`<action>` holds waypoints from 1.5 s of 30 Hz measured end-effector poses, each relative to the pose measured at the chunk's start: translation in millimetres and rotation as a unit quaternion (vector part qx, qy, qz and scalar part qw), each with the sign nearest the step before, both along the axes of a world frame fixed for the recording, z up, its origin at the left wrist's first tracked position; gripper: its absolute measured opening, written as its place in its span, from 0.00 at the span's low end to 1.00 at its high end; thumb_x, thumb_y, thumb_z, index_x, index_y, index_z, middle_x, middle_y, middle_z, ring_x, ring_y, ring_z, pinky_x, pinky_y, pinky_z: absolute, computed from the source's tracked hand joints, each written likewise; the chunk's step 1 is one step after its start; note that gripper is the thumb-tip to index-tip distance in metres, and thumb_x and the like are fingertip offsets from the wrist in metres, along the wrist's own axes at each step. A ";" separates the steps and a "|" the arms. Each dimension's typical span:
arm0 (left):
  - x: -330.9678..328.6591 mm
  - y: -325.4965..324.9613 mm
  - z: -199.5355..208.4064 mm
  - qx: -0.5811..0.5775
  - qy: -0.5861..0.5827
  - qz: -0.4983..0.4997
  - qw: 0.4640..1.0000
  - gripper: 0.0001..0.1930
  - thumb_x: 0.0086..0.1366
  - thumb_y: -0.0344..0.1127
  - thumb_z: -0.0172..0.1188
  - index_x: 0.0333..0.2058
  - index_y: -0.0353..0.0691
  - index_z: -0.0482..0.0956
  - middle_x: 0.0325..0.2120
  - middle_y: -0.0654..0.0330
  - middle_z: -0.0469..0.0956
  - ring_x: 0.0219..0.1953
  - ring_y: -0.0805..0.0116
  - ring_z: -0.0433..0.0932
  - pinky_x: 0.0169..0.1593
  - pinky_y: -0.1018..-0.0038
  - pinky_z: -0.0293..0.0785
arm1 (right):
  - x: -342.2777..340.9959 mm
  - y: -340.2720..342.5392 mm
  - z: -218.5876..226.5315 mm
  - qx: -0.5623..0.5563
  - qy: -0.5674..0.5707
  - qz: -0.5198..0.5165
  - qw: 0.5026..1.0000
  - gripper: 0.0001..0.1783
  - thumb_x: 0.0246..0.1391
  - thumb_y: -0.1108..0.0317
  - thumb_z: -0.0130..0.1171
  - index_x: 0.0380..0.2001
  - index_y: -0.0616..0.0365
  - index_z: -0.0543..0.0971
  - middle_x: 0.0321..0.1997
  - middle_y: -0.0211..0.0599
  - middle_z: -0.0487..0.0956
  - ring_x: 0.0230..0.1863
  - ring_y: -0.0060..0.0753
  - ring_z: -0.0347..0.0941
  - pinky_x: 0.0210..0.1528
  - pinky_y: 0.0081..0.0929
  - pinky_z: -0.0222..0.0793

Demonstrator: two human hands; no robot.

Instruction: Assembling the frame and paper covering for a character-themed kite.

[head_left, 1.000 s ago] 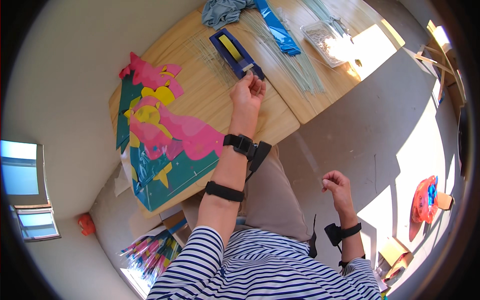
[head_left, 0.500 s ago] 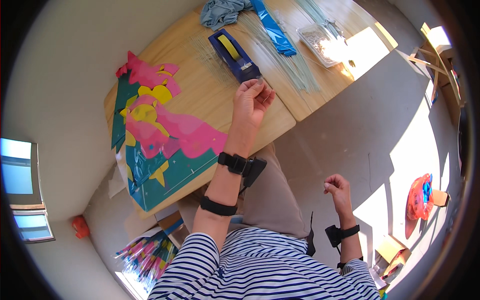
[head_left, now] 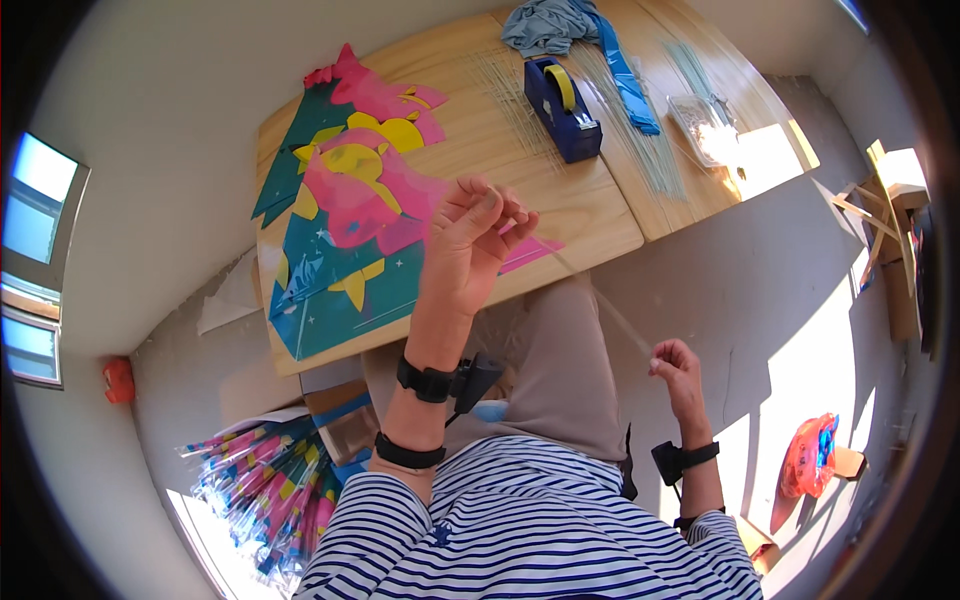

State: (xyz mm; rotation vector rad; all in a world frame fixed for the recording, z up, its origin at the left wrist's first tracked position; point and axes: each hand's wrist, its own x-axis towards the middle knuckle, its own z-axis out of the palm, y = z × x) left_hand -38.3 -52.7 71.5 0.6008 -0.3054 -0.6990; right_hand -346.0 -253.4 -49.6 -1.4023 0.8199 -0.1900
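Observation:
A thin translucent strip (head_left: 612, 305) runs slantwise between my two hands; whether it is tape or a slim rod I cannot tell. My left hand (head_left: 475, 235), raised over the table's near edge, pinches its upper end. Lower and to the right, beyond my leg, my right hand (head_left: 680, 370) has thumb and fingers closed at the other end. Beneath and left of my left hand lies a flat pink, yellow and teal film piece (head_left: 400, 285) with printed shapes. A blue tape dispenser (head_left: 563, 115) with a yellow core stands farther back on the table.
Several thin clear rods (head_left: 640, 155) lie on the wooden table (head_left: 590, 205), by a blue film strip (head_left: 628, 85), a grey cloth (head_left: 548, 28) and a clear tray (head_left: 700, 130). Bundled colourful film pieces (head_left: 265, 480) are at lower left. A red bag (head_left: 808, 455) sits on the right.
My left hand has left the tape dispenser and come nearer and left. The translucent strip now shows between my hands. My view has shifted; my right hand keeps its closed pose.

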 end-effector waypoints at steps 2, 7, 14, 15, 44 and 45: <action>-3.5 30.5 6.8 0.009 -0.020 0.036 0.999 0.04 0.68 0.33 0.63 0.36 0.46 0.76 0.36 0.61 0.79 0.42 0.66 0.80 0.54 0.61 0.78 | 7.1 9.4 8.1 -0.007 -0.011 0.020 1.000 0.06 0.52 0.79 0.58 0.35 0.60 0.75 0.29 0.25 0.74 0.31 0.18 0.71 0.38 0.19 0.70; -11.1 96.8 9.1 0.021 -0.057 0.120 0.991 0.04 0.68 0.34 0.63 0.36 0.46 0.76 0.39 0.60 0.80 0.46 0.65 0.79 0.55 0.61 0.77 | 22.3 26.0 22.9 -0.056 -0.011 0.092 0.994 0.03 0.53 0.76 0.59 0.32 0.59 0.76 0.28 0.24 0.75 0.31 0.17 0.70 0.39 0.19 0.68; -10.1 184.7 -15.8 0.027 -0.093 0.210 0.973 0.07 0.64 0.29 0.66 0.35 0.44 0.75 0.37 0.59 0.81 0.46 0.65 0.79 0.54 0.63 0.76 | 46.5 46.5 48.6 -0.093 -0.016 0.147 0.985 0.02 0.55 0.75 0.60 0.31 0.59 0.76 0.27 0.24 0.75 0.31 0.17 0.71 0.40 0.19 0.68; -9.9 195.5 -18.4 0.035 -0.105 0.224 0.968 0.07 0.64 0.27 0.66 0.35 0.44 0.75 0.36 0.59 0.81 0.45 0.65 0.79 0.53 0.64 0.77 | 48.8 48.5 50.0 -0.087 -0.020 0.155 0.984 0.02 0.55 0.76 0.59 0.31 0.59 0.76 0.27 0.25 0.75 0.31 0.17 0.71 0.40 0.19 0.68; -16.7 303.7 -32.7 0.229 -0.104 0.385 0.888 0.06 0.64 0.27 0.65 0.38 0.39 0.78 0.33 0.62 0.78 0.38 0.71 0.78 0.48 0.70 0.76 | 151.9 51.3 89.7 -0.163 -0.070 0.246 0.953 0.03 0.57 0.72 0.60 0.31 0.57 0.76 0.26 0.21 0.73 0.32 0.13 0.67 0.40 0.14 0.62; -15.8 304.4 -37.3 0.241 -0.101 0.395 0.881 0.06 0.64 0.26 0.65 0.38 0.39 0.78 0.33 0.62 0.78 0.38 0.71 0.78 0.48 0.71 0.76 | 158.7 47.3 90.2 -0.164 -0.070 0.251 0.952 0.04 0.56 0.71 0.60 0.30 0.59 0.76 0.26 0.22 0.74 0.31 0.14 0.69 0.39 0.16 0.63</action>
